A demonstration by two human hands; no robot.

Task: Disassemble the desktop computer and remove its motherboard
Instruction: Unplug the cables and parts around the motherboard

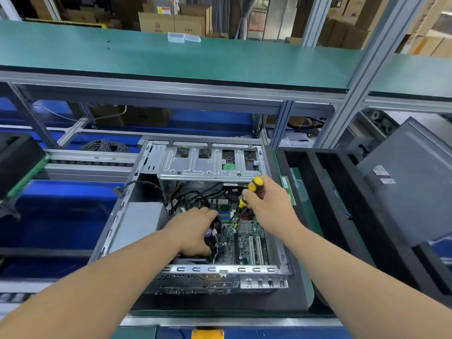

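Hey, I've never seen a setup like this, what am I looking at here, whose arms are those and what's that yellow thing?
There is no robot here. This is one picture from a camera worn on a person's head, looking forward and down, so the two bare arms reaching in from the bottom are that person's own.

In front of them lies an open desktop computer case on a workbench, with its side panel off. Inside you can see the green motherboard, with black cables above it.

The right hand has its grip shut on a yellow and black screwdriver, with the tip angled down toward the board. The left hand is wrapped around the round cooling fan that sits on the board.

To the right stands a black tray, with a dark panel leaning beyond it. Behind is a green shelf, with cardboard boxes further back.
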